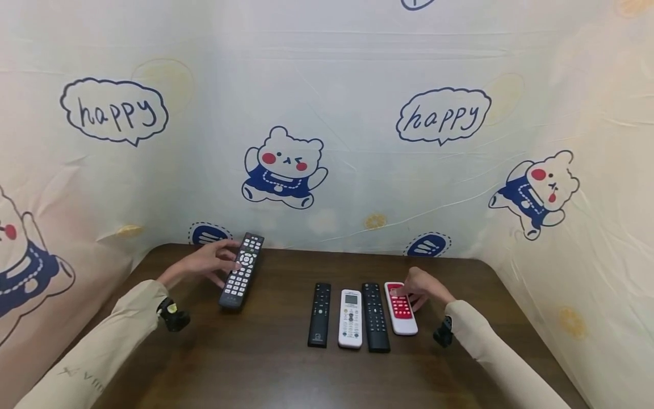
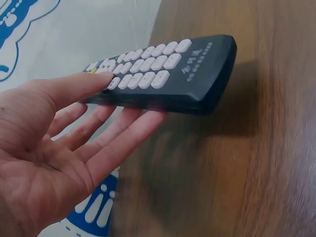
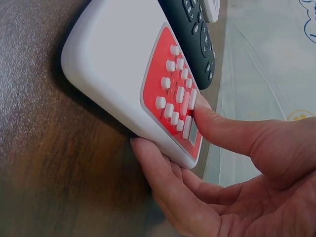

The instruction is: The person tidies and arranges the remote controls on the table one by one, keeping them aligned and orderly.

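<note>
My left hand (image 1: 206,261) holds a large black remote control (image 1: 236,289) with white buttons, at the back left of the table. In the left wrist view the thumb lies on its buttons and the fingers are beneath it; the remote (image 2: 197,89) is tilted above the wood. At the right, my right hand (image 1: 423,284) pinches the far end of a white remote control with a red button panel (image 1: 403,327). The right wrist view shows the thumb on that panel and fingers along the side and underside of the white remote (image 3: 108,64).
Left of the red-panelled remote lie a black remote (image 1: 376,324), a white remote with a small screen (image 1: 350,326) and a slim black remote (image 1: 319,321), roughly side by side. The brown table (image 1: 255,363) meets a printed curtain (image 1: 357,187) at its back and sides.
</note>
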The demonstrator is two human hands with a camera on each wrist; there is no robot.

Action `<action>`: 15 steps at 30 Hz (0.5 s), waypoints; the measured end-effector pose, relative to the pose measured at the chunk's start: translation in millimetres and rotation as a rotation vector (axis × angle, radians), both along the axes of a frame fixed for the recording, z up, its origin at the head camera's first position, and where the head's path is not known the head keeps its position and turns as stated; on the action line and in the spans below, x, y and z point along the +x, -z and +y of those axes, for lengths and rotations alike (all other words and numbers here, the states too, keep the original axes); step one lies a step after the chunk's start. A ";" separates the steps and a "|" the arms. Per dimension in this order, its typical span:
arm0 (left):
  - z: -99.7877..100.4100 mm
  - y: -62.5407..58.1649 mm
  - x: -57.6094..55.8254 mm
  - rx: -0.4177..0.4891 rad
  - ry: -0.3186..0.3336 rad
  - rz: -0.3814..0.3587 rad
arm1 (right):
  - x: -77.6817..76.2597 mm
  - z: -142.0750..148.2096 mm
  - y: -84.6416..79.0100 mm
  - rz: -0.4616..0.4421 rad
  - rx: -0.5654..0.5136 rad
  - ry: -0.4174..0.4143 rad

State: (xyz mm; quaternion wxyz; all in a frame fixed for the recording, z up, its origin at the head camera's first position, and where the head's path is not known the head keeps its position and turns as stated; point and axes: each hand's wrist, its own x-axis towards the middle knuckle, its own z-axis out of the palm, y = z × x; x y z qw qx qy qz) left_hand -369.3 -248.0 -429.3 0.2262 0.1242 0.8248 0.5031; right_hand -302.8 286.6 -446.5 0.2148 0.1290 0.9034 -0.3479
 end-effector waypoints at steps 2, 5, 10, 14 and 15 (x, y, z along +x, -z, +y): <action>4.5 -0.8 1.1 0.017 -0.009 0.005 | -0.2 0.3 -0.1 -0.002 0.002 0.002; 9.3 -0.7 1.8 0.030 -0.013 0.027 | -0.9 0.5 0.5 -0.004 0.007 0.009; 14.8 -1.1 8.1 0.053 -0.014 0.030 | -0.9 -2.9 -0.7 -0.014 0.003 0.029; 20.4 1.2 11.3 0.078 0.010 0.006 | -0.1 -3.2 -1.7 -0.022 -0.001 0.029; 22.2 1.6 12.0 0.082 0.017 0.001 | 0.0 -3.1 -1.7 -0.022 -0.001 0.031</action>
